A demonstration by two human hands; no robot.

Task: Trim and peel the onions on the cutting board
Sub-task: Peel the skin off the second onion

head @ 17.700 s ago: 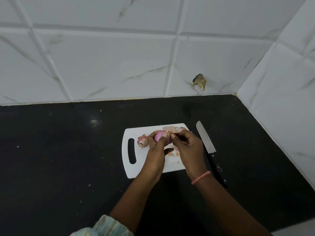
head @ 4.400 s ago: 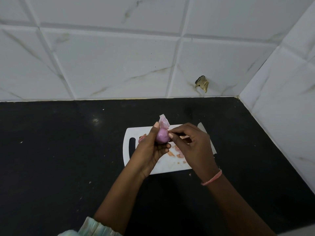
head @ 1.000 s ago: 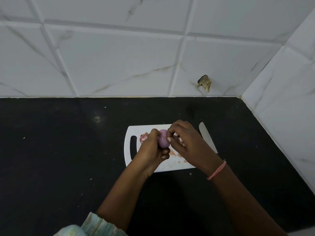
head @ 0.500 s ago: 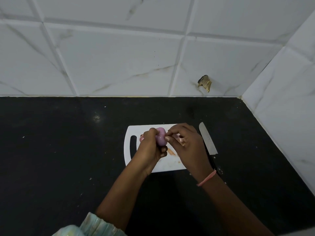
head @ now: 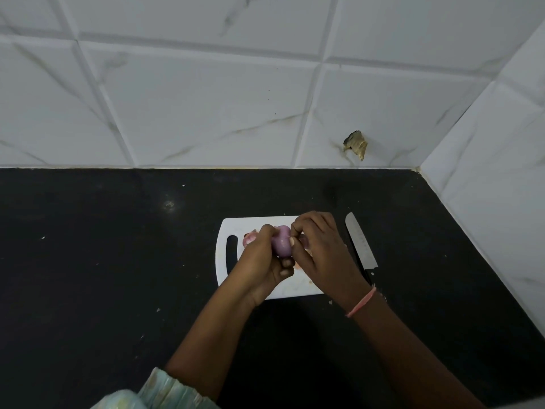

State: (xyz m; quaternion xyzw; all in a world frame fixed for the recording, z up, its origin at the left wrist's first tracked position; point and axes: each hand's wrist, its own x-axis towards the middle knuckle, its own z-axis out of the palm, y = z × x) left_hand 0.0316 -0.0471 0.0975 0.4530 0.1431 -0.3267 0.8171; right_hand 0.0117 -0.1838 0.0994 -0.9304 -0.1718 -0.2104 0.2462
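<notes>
Fingers seemingly pick at gripped onion.

Peeled onion in both hands over cutting board

No legible txt; knife blade marks unreadable.

One head view only; nothing is shared with a second view. The scene is seen from above and behind the hands, facing forward and down. Hands are held mid-frame, near; tiled wall is seen beyond them.
</notes>
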